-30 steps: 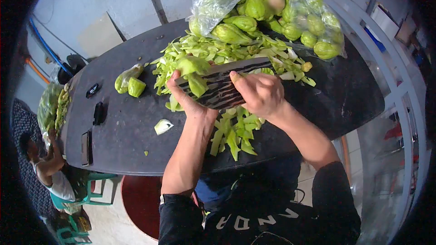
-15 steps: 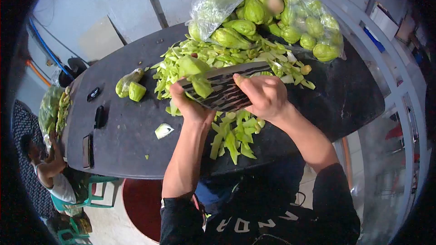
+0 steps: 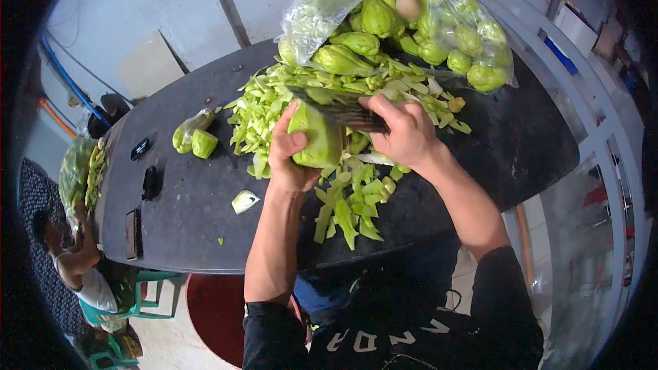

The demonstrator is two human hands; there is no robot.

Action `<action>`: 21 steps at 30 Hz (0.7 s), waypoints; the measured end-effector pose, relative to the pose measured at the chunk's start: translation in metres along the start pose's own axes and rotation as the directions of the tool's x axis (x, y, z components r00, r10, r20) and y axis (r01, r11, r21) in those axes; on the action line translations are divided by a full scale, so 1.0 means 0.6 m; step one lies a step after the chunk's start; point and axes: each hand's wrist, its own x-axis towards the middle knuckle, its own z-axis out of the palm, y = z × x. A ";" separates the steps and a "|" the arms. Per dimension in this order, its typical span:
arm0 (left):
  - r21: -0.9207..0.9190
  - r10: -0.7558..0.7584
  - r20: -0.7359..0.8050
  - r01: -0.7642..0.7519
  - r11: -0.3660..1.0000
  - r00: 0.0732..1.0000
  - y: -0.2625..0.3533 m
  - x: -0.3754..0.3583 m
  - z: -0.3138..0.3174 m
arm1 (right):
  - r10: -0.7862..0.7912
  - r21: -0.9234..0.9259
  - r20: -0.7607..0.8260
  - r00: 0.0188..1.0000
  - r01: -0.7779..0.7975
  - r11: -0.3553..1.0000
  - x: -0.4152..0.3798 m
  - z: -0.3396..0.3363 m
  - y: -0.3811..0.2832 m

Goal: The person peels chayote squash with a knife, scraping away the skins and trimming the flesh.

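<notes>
The left hand point(image 3: 288, 154) grips a pale green chayote point(image 3: 315, 138), fingers wrapped around its left side and thumb on top, holding it raised just above the dark tabletop point(image 3: 185, 192). The right hand point(image 3: 404, 133) is closed around a broad cleaver point(image 3: 343, 111); the blade extends to the left from that hand and its edge meets the upper side of the chayote. Only part of the blade is visible, the rest being covered by the right hand.

All positions below are given relative to the chayote. Directly beneath and toward the person lies a loose heap of peel strips point(image 3: 346, 205), spread across the tabletop. Beyond the chayote, a larger pile of trimmings point(image 3: 274, 99) extends to the left and right. Farther beyond stands a clear plastic bag point(image 3: 404, 20) filled with whole chayotes, resting on the far edge of the tabletop. To the left, well apart, lie two cut pieces point(image 3: 193, 136) touching each other. To the lower left, nearer, a single pale fragment point(image 3: 245, 200) lies alone. Far to the left, small dark objects point(image 3: 140, 147) lie near the tabletop's edge. Below that edge, another person point(image 3: 72, 260) sits beside a green stool.
</notes>
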 end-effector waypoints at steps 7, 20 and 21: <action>-0.214 -0.079 -0.034 0.070 0.974 0.996 -0.001 -0.007 -0.002 | 0.128 -0.049 0.103 0.986 -0.124 0.991 -0.001 -0.003 -0.002; 0.018 -0.004 -0.053 0.005 1.000 0.999 -0.005 0.000 -0.004 | 0.169 -0.071 0.099 0.981 -0.163 0.984 -0.005 0.006 0.018; -0.027 -0.006 -0.075 0.004 1.000 0.997 -0.003 0.000 0.000 | 0.107 -0.061 0.054 0.993 -0.104 0.993 -0.004 0.009 0.017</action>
